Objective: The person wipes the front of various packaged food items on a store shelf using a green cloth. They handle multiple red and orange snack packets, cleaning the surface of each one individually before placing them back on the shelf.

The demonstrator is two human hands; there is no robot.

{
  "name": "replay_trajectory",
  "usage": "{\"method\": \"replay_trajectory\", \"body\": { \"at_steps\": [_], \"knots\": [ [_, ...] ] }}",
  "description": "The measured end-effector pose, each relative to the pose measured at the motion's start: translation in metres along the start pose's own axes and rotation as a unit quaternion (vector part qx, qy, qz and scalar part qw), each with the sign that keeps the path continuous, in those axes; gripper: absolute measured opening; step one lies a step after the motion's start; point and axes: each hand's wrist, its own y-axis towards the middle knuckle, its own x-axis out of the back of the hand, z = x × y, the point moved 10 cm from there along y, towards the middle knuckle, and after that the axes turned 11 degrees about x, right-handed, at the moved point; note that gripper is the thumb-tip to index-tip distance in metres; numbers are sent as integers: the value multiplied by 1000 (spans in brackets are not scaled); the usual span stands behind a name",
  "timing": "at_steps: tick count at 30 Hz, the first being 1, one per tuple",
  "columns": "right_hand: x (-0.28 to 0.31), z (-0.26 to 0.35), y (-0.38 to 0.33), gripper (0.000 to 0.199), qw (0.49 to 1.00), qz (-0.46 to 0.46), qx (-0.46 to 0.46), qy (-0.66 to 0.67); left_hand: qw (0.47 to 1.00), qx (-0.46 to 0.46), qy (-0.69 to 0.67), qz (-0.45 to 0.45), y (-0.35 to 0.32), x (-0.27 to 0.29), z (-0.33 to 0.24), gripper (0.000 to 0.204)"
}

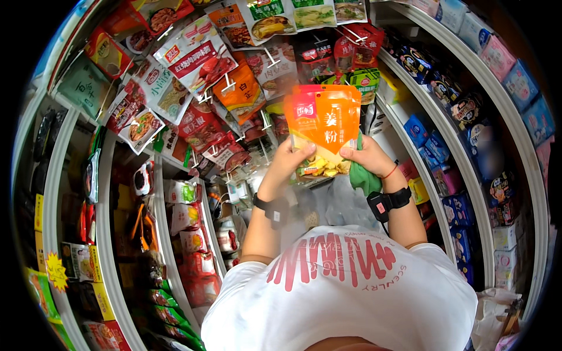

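An orange spice pouch (333, 117) with ginger pieces pictured near its bottom is held upright before me between both hands. Another edge shows behind its top, so there may be more than one pouch. My left hand (291, 161) is closed on the lower left side, thumb on the front. My right hand (370, 157) grips the lower right side in the same way. A green cloth (364, 178) hangs at the right hand, partly covered by it. Each wrist wears a black band.
Hooks ahead carry seasoning pouches, among them a white and red one (196, 58) and an orange one (239, 90). Shelves of packets (196, 245) curve along the left. On the right, shelves bear blue packs (456, 210) and dark packs (468, 111).
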Motion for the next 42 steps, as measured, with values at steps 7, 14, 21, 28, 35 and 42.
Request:
{"method": "replay_trajectory", "body": {
  "at_steps": [7, 14, 21, 28, 35, 42],
  "knots": [
    [38, -4, 9, 48, 993, -95, 23, -65, 993, -16, -117, -27, 5, 6, 0, 28],
    [80, 84, -10, 28, 884, -385, 264, 7, 996, -51, -32, -62, 24, 15, 13, 26],
    [-8, 51, 35, 32, 937, -197, 241, -159, 985, -93, 121, -78, 52, 10, 32, 24],
    [-11, 35, 24, 23, 884, -79, 307, -343, 985, -87, -83, -122, 47, 27, 5, 38],
    [115, 13, 2, 11, 861, -455, 223, 42, 953, -172, 203, -143, 42, 3, 0, 33],
    [30, 19, 34, 28, 928, -285, 171, -171, 970, -132, 186, -79, 65, -15, 26, 38]
  ]
}}
